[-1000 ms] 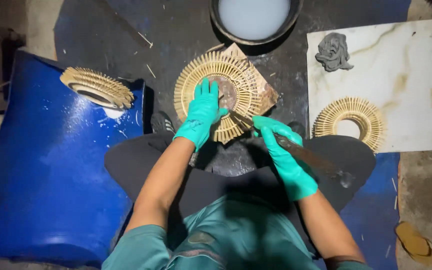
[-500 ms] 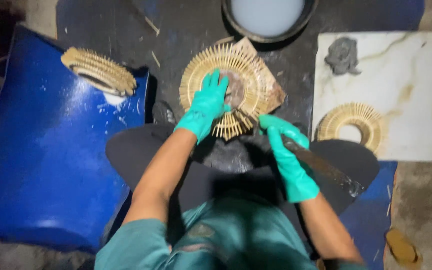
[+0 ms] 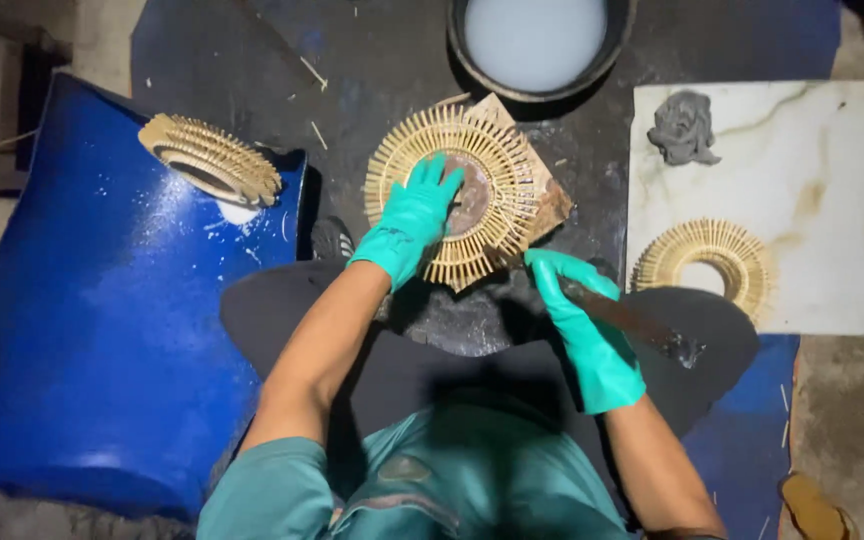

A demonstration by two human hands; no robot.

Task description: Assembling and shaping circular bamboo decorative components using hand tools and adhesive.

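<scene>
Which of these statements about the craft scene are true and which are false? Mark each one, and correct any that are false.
1. The left hand presses on the stick ring in the middle. True.
2. Both hands are bare. False: both wear green gloves.
3. The right hand holds a dark flat tool. True.
4. The round basin at the top holds red liquid. False: its contents look pale and whitish.
5. A grey lump lies on the white slab. True.
6. The white slab carries no stick ring. False: another ring lies on it.

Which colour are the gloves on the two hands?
Teal green, on both the left hand and right hand; head view.
</scene>
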